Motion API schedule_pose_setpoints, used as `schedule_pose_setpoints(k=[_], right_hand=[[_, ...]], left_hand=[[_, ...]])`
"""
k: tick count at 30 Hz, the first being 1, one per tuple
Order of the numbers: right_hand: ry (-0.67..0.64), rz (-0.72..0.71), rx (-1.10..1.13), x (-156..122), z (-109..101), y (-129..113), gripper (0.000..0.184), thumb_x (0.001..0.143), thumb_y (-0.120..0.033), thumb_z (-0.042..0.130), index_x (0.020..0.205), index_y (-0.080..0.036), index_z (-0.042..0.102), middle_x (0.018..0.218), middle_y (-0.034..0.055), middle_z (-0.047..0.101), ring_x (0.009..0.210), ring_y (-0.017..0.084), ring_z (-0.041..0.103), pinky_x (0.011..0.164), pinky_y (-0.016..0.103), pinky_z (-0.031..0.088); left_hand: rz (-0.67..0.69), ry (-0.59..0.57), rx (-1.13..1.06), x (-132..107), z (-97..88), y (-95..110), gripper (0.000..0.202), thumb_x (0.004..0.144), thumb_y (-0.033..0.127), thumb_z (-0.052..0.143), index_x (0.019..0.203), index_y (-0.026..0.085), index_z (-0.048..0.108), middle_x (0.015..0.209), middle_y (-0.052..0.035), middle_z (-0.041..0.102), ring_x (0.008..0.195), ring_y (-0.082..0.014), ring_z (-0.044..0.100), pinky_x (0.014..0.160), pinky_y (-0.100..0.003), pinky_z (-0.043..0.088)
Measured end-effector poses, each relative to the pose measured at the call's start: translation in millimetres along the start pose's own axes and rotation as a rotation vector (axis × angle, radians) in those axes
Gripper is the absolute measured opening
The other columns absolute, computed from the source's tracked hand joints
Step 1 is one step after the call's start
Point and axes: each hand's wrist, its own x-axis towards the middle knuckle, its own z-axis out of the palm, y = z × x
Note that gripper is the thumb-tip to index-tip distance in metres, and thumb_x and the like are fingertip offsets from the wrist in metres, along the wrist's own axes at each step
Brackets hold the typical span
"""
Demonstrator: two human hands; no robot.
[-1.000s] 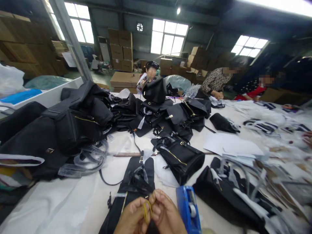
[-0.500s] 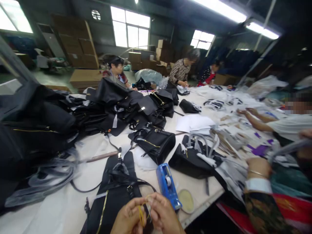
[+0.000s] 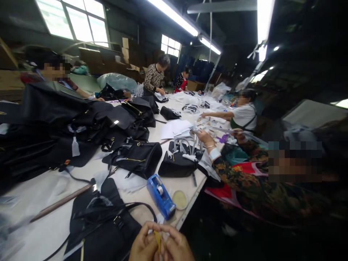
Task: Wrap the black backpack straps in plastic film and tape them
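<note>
My left hand [image 3: 141, 243] and my right hand [image 3: 177, 245] meet at the bottom of the view, fingertips pinched together. Between them is a thin yellow band [image 3: 157, 239], looking like a rubber band, and a bit of something whitish that I cannot make out. To the left of my hands a black bag [image 3: 100, 232] with thin straps and a gold zip lies flat on the table. Just beyond my hands stands a blue tape dispenser [image 3: 161, 197], beside a round, pale yellowish disc [image 3: 179, 200].
Two black handbags [image 3: 138, 159] [image 3: 176, 165] stand past the dispenser; a heap of black bags [image 3: 54, 134] fills the left. White sheets [image 3: 176, 128] lie mid-table. A co-worker in a patterned sleeve [image 3: 233, 181] is close on my right; others work along the table [image 3: 187, 204].
The view has swung to the right, so the table's things now appear further left and more of the nearby co-worker shows. My hands have drawn closer together around the yellow band.
</note>
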Motion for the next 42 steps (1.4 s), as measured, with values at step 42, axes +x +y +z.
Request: schedule_pose_setpoints(k=[42], right_hand=[[0.736, -0.025, -0.569, -61, -317, -103, 0.008, 0.073, -0.014, 0.06, 0.076, -0.019, 0.064, 0.078, -0.0016, 0.065, 0.074, 0.012, 0.056, 0.066, 0.022, 0.036]], left_hand=[[-0.263, -0.39, 0.971, 178, 274.4, -151, 0.043, 0.067, 0.062, 0.062, 0.066, 0.019, 0.055, 0.053, 0.0028, 0.059, 0.045, -0.0123, 0.051, 0.042, -0.02, 0.038]])
